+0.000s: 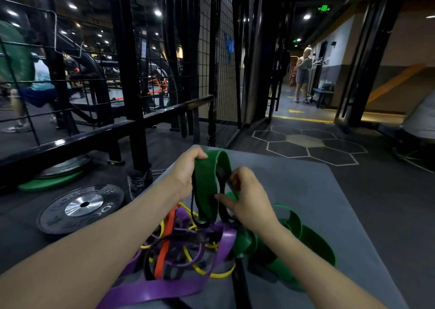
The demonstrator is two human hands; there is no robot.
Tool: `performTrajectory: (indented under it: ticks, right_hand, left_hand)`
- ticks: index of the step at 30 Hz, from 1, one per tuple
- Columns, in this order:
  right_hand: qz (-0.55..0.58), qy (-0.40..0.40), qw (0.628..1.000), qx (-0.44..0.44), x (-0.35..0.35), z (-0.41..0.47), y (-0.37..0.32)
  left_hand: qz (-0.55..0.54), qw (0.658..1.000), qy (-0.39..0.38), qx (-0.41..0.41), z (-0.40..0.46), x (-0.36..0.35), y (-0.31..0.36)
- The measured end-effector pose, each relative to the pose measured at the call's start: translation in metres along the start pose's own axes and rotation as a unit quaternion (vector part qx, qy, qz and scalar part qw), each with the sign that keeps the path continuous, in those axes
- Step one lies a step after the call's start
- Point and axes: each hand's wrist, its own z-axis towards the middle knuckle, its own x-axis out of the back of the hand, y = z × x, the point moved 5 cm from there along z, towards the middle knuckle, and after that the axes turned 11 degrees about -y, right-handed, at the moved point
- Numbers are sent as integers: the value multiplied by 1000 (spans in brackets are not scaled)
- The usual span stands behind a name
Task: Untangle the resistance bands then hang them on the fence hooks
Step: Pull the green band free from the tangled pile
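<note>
left hand (186, 174) grips green band (207, 186) top, lifting it clear of pile (188, 245); right hand (244, 198) pinches black band (222, 179) to thread it out

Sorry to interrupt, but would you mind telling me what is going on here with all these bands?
A person is sorting a tangled heap of resistance bands on a grey mat. The left hand grips the top of a wide green band, lifted above the heap, while the right hand pinches a black band looped through it. Purple, yellow and orange bands lie knotted below. Nothing hangs on the fence yet.
</note>
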Motion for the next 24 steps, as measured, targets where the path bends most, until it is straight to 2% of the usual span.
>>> performTrajectory:
  ticks: [2, 6, 11, 13, 16, 17, 18, 20, 21, 22, 23, 24]
  right_hand:
    - [-30, -38, 999, -1, -9, -1, -1]
    - [38, -74, 996, -34, -17, 1, 7]
    - [16, -32, 998, -41, 4, 3, 19]
    - [-15, -1, 999, -45, 16, 2, 27]
    - [-71, 49, 993, -76, 34, -2, 44]
    - [-81, 64, 991, -86, 39, -4, 50]
    - [-84, 77, 989, -93, 45, -5, 55]
    - [-85, 90, 987, -101, 53, -9, 63]
    - [-83, 93, 987, -103, 56, -11, 66]
    - [-79, 94, 987, -103, 57, -13, 68]
    - [-74, 92, 988, -100, 58, -15, 70]
    - [-69, 88, 989, -94, 57, -15, 70]
  left_hand:
    - [-14, 1000, -3, 0, -1, 1, -2]
    - [-13, 998, -54, -1, -3, -3, -5]
    - [142, 976, -162, 28, 1, -1, -3]
    - [213, 967, -139, 31, 8, 5, 3]
    - [284, 958, -35, 11, 28, 18, 17]
    - [361, 932, 7, 2, 35, 21, 22]
    - [488, 872, 47, -2, 40, 23, 26]
    - [697, 708, 105, -44, 46, 13, 34]
    - [733, 662, 122, -96, 48, 2, 39]
    - [739, 645, 131, -143, 52, -9, 42]
    - [729, 652, 133, -161, 58, -19, 46]
    - [710, 677, 123, -150, 68, -26, 46]
